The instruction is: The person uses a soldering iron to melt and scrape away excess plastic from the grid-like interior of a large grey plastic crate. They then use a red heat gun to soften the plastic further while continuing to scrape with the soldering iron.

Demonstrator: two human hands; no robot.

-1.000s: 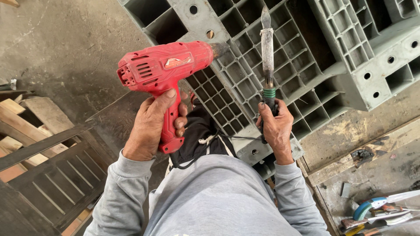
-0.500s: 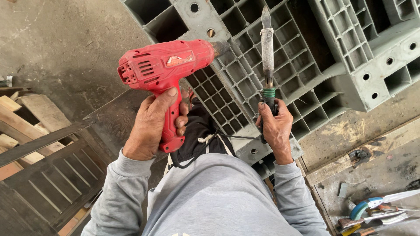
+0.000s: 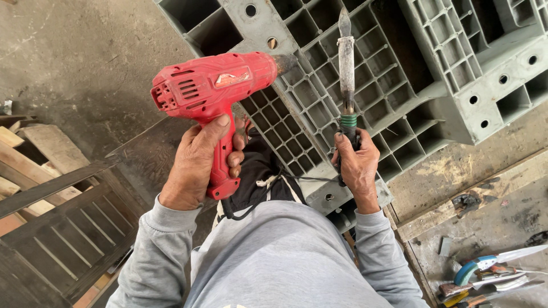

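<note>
My left hand (image 3: 197,162) grips the handle of a red heat gun (image 3: 214,85), its metal nozzle pointing right at a grey plastic pallet (image 3: 399,68). My right hand (image 3: 357,165) holds a long soldering iron (image 3: 346,68) by its dark handle with a green collar, the rusty shaft and flat tip pointing up over the pallet's grid. The two tools sit side by side, a short gap between nozzle and shaft. Black cords run from both tools down across my lap.
Wooden pallets and dark slats (image 3: 51,199) lie at the left on the concrete floor. At the lower right a wooden board holds hand tools, among them a blue-handled one (image 3: 485,265). My grey sweater fills the bottom centre.
The heat gun and soldering iron stay almost in place; the view has shifted slightly, and both hands hold the tools as before.
</note>
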